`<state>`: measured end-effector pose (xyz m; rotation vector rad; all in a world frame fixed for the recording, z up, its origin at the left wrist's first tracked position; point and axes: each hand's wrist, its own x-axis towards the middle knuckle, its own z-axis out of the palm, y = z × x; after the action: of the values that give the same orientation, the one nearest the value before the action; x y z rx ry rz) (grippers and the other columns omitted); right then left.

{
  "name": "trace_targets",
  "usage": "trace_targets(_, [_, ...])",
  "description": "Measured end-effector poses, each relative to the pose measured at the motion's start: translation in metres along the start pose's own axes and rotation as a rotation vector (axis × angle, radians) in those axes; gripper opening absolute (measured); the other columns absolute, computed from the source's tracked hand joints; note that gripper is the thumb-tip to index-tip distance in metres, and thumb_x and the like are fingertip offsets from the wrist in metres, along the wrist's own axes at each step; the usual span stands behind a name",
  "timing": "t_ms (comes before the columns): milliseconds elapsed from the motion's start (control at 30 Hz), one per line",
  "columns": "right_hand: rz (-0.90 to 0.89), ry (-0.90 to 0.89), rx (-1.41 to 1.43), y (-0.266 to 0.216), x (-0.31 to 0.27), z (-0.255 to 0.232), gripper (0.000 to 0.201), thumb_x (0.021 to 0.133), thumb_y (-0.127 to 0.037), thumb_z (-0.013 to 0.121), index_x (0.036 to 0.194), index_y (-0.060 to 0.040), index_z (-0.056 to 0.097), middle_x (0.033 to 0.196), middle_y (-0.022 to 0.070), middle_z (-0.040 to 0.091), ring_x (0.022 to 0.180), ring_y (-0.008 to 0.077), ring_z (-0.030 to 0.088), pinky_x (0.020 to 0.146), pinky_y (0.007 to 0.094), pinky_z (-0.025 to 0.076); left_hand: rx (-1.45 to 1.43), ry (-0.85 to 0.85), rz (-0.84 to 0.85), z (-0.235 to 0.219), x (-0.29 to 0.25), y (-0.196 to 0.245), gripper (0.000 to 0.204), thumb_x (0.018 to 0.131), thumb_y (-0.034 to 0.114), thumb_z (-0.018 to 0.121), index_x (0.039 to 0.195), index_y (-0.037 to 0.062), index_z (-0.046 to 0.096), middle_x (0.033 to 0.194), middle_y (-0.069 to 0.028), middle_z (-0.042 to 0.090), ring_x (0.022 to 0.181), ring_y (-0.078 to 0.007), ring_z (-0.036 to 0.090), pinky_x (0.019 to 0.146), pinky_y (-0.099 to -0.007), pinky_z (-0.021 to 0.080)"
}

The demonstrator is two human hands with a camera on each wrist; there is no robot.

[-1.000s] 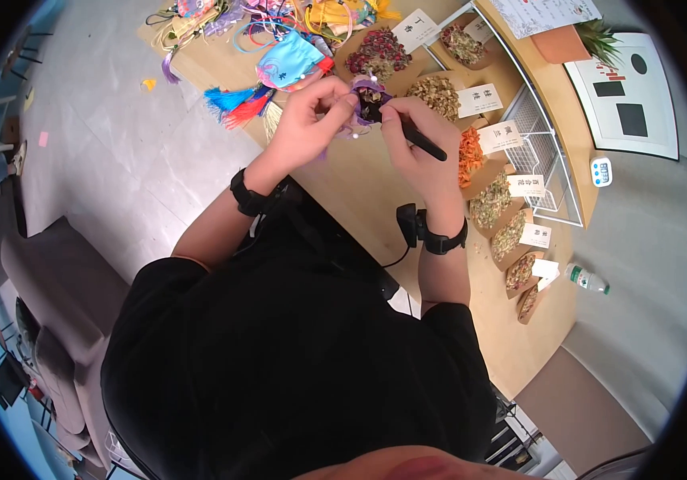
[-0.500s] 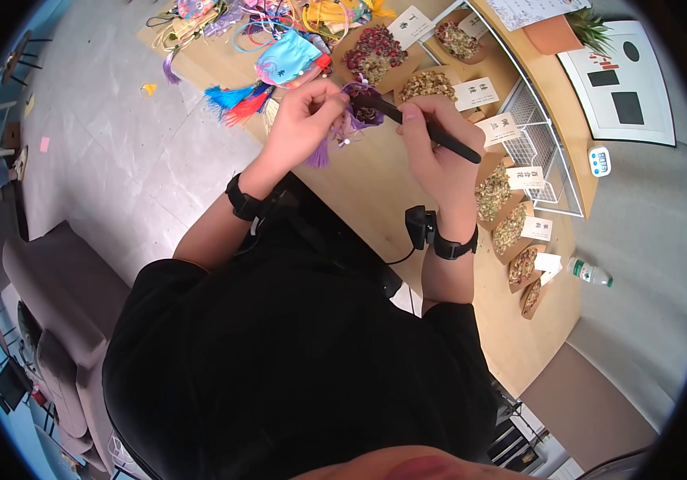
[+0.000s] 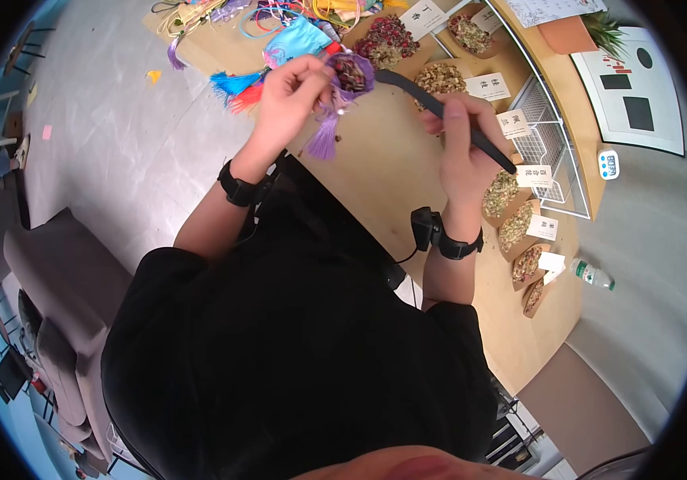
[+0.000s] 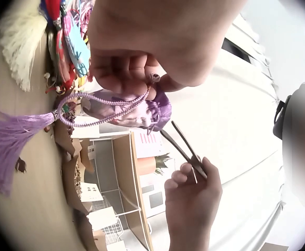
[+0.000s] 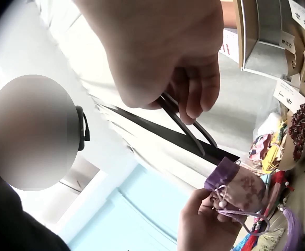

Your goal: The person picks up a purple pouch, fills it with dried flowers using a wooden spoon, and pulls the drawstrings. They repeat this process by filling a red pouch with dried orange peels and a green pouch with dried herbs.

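My left hand (image 3: 287, 100) pinches a small purple drawstring sachet (image 5: 244, 188) by its side. Its mouth gapes upward in the head view, and dried petals (image 3: 350, 74) fill the inside. A lilac tassel (image 3: 323, 138) dangles from it on a cord loop (image 4: 103, 123). Black tweezers (image 3: 483, 144) are gripped in my right hand (image 3: 471, 160), between thumb and fingers. In the left wrist view the tweezer tips stand apart from each other, just off the sachet's mouth, with nothing visible between them.
Paper trays of dried flowers, such as the red ones (image 3: 387, 42), line the right side of the table, with name cards (image 3: 483, 86). Finished-looking sachets, including a blue one (image 3: 295, 42), lie at the back left. A white wire rack (image 3: 547, 144) stands at right.
The tweezers have come out of the sachet's mouth, and my right hand has moved away to the right. My left hand has moved slightly up and left, the sachet's opening now showing fully.
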<state>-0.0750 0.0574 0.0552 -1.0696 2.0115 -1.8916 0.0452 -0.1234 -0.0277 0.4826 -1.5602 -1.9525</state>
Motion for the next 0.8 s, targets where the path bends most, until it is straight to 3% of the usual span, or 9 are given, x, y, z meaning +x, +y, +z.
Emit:
trace_targets(100, [0.065, -0.026, -0.073, 0.009, -0.013, -0.003, 0.011, 0.096, -0.008, 0.059, 0.097, 0.0009, 0.065, 0.077, 0.0067, 0.069, 0.07, 0.01, 0.066, 0.065, 0.0221, 0.051, -0.057, 0.072, 0.013, -0.015, -0.003, 0.004, 0.018, 0.095, 0.011, 0.057, 0.08, 0.0012, 0.061, 0.062, 0.0007, 0.056, 0.058, -0.0047, 0.049, 0.055, -0.0215, 0.038])
trace_targets(267, [0.004, -0.193, -0.262, 0.046, -0.045, 0.013, 0.004, 0.085, -0.002, 0.068, 0.088, -0.0022, 0.066, 0.072, 0.0089, 0.065, 0.061, 0.0163, 0.065, 0.057, 0.0262, 0.049, -0.231, 0.104, -0.038, -0.036, -0.011, 0.01, 0.019, 0.092, 0.013, 0.055, 0.077, 0.0015, 0.059, 0.057, -0.0019, 0.048, 0.054, -0.0104, 0.045, 0.056, -0.0248, 0.036])
trace_targets(600, [-0.086, -0.321, -0.37, 0.054, -0.048, 0.024, 0.007, 0.084, -0.005, 0.068, 0.091, -0.0041, 0.065, 0.074, 0.0119, 0.066, 0.062, 0.0261, 0.064, 0.057, 0.0327, 0.05, -0.026, 0.041, -0.093, -0.034, -0.022, -0.001, 0.017, 0.093, 0.007, 0.057, 0.076, 0.0023, 0.058, 0.057, 0.0056, 0.046, 0.051, -0.002, 0.039, 0.048, -0.0226, 0.027])
trace_targets(800, [-0.079, -0.334, -0.4, 0.061, -0.046, 0.024, 0.008, 0.085, -0.006, 0.067, 0.092, -0.0042, 0.065, 0.073, 0.0139, 0.064, 0.061, 0.027, 0.064, 0.057, 0.0332, 0.049, 0.061, 0.027, -0.125, -0.031, -0.026, -0.015, 0.017, 0.093, 0.009, 0.059, 0.077, 0.0028, 0.058, 0.057, 0.0071, 0.047, 0.052, -0.0002, 0.038, 0.048, -0.0223, 0.027])
